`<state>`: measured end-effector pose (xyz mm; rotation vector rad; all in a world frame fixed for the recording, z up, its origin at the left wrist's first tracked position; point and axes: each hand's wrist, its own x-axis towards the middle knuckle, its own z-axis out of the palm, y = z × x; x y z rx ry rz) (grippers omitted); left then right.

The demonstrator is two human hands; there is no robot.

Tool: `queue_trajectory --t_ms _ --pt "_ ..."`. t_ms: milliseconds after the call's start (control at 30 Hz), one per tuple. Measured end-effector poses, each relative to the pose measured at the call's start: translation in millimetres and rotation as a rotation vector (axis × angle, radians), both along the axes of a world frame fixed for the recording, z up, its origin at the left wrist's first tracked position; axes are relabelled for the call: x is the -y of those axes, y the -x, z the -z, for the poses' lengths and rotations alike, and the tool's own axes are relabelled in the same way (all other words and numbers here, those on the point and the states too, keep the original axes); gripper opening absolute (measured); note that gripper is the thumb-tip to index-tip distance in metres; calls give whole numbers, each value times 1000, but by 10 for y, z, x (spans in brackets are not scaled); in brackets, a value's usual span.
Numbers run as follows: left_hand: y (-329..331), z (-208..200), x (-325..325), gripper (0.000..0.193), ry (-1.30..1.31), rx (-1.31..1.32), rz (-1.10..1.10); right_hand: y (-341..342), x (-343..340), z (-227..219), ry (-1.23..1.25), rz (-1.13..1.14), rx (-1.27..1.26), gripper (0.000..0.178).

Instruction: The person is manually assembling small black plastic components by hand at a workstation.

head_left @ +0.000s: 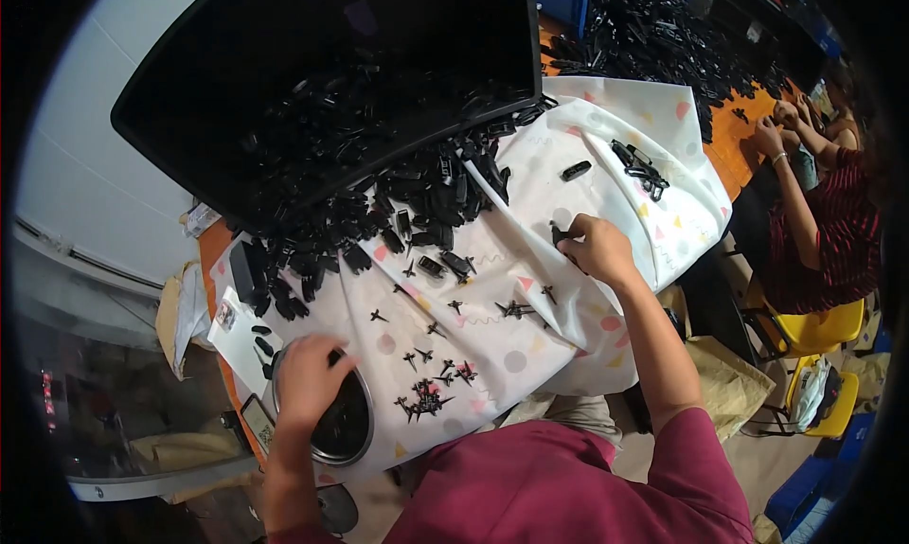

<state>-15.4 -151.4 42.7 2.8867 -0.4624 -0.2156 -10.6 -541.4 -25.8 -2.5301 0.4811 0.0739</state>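
Note:
My left hand [314, 378] is over a round metal bowl [367, 421] with a dark inside. Motion smears its fingers, and whether they hold anything does not show. My right hand [602, 249] is closed in a pinch above the patterned white cloth [559, 298], with a small black plastic part [559, 232] sticking out from the fingertips. Between the hands, small black cross-shaped pieces [424, 399] lie scattered and in a little cluster near the bowl. Beyond them sit black oblong plastic casings [432, 267].
A large black bin [454, 47] lies tipped, black parts spilling from its mouth. More casings [639, 170] rest at the cloth's right. Another person [819, 213] works at the orange table [734, 146] beside a big black heap [653, 47]. Yellow chairs [819, 331] stand at right.

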Motion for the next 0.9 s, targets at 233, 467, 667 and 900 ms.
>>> queue_trajectory --t_ms 233,467,667,900 --pt "-781 708 976 27 12 222 357 15 -57 -50 -581 128 258 13" --pt "-667 576 1095 13 361 -93 91 159 141 -57 -390 177 279 21" --pt "-397 261 1248 26 1500 -1010 -222 207 -241 -430 -1325 139 279 27" --pt "-106 -9 1277 35 1271 -836 38 425 -661 -660 -1705 -173 178 28"
